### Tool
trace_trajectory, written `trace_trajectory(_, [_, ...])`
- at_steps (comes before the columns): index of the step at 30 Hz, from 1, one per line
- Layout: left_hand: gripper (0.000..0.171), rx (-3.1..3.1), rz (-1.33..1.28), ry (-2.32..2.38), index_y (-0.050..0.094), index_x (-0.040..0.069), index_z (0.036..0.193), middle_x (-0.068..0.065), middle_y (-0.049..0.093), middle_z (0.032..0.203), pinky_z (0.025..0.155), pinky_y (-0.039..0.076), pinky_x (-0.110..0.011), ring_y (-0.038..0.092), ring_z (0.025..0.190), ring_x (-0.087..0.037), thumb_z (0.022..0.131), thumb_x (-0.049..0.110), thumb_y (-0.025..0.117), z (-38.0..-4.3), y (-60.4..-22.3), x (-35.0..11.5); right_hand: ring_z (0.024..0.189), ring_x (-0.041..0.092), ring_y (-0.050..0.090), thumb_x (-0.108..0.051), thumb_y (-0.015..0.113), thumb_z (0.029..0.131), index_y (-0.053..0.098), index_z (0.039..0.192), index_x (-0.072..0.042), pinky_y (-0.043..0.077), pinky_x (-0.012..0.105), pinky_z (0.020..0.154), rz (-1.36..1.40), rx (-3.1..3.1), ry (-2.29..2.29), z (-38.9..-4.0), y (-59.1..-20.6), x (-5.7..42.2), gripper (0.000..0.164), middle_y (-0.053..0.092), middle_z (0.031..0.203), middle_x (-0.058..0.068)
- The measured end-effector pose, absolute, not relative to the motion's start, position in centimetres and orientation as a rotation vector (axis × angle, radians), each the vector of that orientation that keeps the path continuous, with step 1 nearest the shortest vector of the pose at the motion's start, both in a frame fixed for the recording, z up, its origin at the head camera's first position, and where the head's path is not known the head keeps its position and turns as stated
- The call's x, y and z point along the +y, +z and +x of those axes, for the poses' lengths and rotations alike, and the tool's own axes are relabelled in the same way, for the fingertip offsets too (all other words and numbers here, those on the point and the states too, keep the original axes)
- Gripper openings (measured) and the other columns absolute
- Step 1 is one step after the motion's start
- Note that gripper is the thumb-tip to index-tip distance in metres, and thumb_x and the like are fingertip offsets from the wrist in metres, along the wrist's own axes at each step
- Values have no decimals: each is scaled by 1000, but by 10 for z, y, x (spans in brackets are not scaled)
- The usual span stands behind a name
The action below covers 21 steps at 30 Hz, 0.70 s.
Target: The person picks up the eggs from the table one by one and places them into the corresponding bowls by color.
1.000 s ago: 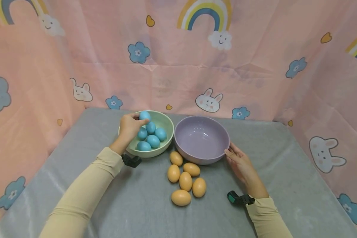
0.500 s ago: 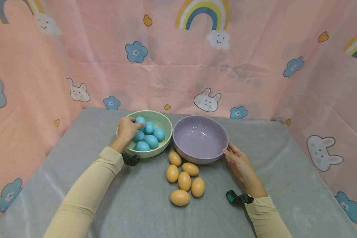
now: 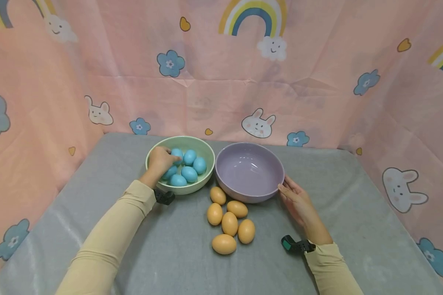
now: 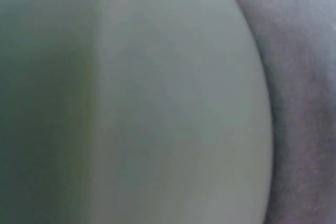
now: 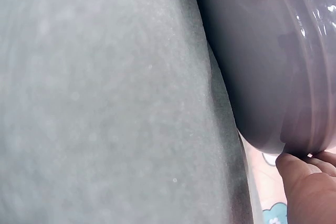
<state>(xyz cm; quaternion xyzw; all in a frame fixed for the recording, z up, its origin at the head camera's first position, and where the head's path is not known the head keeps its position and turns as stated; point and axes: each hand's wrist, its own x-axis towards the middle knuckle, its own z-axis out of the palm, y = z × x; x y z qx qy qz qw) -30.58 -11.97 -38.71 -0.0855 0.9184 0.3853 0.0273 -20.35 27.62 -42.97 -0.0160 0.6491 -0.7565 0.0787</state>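
In the head view, my left hand (image 3: 159, 160) reaches over the near-left rim into a green bowl (image 3: 166, 188), its thumb and fingers pinching a blue egg (image 3: 176, 154). Several other blue eggs (image 3: 189, 174) lie in that bowl. The left wrist view shows only the blurred wall of the green bowl (image 4: 184, 98); the hand is out of its sight. My right hand (image 3: 299, 205) rests against the outside of a purple bowl (image 3: 249, 194), fingers fairly straight along its right side. Its fingertips touch the purple bowl (image 5: 252, 66) in the right wrist view.
Several orange-brown eggs (image 3: 229, 223) lie loose on the grey cloth-covered table (image 3: 170, 254), in front of the purple bowl. The two bowls stand side by side, almost touching. A pink printed curtain (image 3: 214, 94) closes off the back and sides.
My left hand has lowered its blue egg from above the green bowl down among the other eggs. One egg beneath it has shifted left. My right hand has stayed at the purple bowl.
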Motion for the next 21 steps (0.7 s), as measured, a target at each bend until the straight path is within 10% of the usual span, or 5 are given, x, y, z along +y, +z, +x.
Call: trace_trajectory(21, [51, 2879, -141, 1279, 57, -5, 133, -23, 60, 135, 105, 49, -48, 56, 125, -38, 92, 22, 70, -299, -381, -115, 156, 24, 1, -8, 48, 104, 3, 158, 1, 9, 39, 125, -24, 1951, -2251, -203, -428, 277, 70, -1, 168, 14])
